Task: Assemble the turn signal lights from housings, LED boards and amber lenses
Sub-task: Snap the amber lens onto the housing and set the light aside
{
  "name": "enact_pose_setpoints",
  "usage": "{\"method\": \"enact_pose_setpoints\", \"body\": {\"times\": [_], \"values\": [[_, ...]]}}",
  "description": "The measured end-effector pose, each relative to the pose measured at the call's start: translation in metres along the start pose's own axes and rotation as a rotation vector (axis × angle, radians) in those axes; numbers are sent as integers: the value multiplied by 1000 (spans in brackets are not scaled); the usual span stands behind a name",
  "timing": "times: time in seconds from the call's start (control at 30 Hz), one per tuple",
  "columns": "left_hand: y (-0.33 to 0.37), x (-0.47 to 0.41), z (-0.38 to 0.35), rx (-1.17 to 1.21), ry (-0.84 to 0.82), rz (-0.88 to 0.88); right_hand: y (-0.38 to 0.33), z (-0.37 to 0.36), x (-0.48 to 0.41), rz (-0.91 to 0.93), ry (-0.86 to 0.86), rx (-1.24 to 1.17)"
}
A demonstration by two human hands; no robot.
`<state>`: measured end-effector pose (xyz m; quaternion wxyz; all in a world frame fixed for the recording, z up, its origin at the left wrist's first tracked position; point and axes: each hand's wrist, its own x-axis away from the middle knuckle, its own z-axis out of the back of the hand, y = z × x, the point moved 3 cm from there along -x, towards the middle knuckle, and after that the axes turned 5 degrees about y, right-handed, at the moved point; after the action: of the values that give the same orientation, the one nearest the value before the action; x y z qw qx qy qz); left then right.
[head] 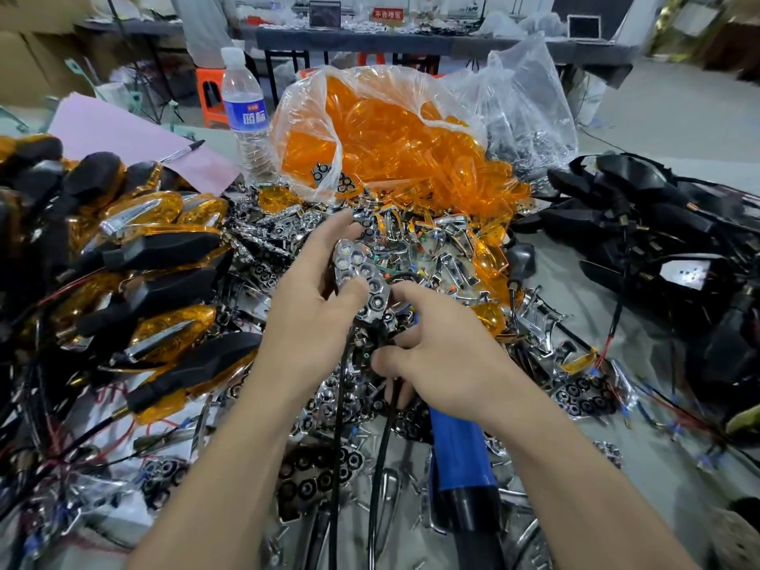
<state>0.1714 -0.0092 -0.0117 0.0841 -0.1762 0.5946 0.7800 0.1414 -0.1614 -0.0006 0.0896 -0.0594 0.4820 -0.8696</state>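
My left hand [312,294] holds a chrome LED reflector board [362,281] with several round cells, thumb across its lower part and fingers behind it. My right hand [444,355] curls its fingers round the black wires and housing stem [380,341] just below that board. A blue-and-black handled tool [460,458] lies under my right wrist. Amber lenses [395,141] fill a clear plastic bag behind the hands. Loose chrome boards [415,248] heap in the middle. Black housings [641,224] are piled on the right.
Finished amber-and-black lights [156,248] are stacked on the left with trailing wires. A water bottle [246,113], a pink sheet [131,137] with a pen, and a second clear bag [530,113] stand at the back. Tables and orange stools lie beyond.
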Motion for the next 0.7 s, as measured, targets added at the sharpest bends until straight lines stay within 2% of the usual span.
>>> {"method": "enact_pose_setpoints", "body": {"times": [0.17, 0.27, 0.37, 0.5, 0.7], "values": [[1, 1, 0, 26, -65, -11, 3, 1, -2, -3, 70, -65], [-2, 1, -2, 216, 31, 67, 5, 6, -4, 1, 128, -77], [-4, 2, 0, 410, 131, 161, 5, 11, -4, -14, 84, -73], [-9, 3, 1, 399, 180, 207, 4, 14, 1, -43, 38, 68], [-12, 2, -2, 360, 151, 192, 4, 16, 1, -9, 145, 177]]}}
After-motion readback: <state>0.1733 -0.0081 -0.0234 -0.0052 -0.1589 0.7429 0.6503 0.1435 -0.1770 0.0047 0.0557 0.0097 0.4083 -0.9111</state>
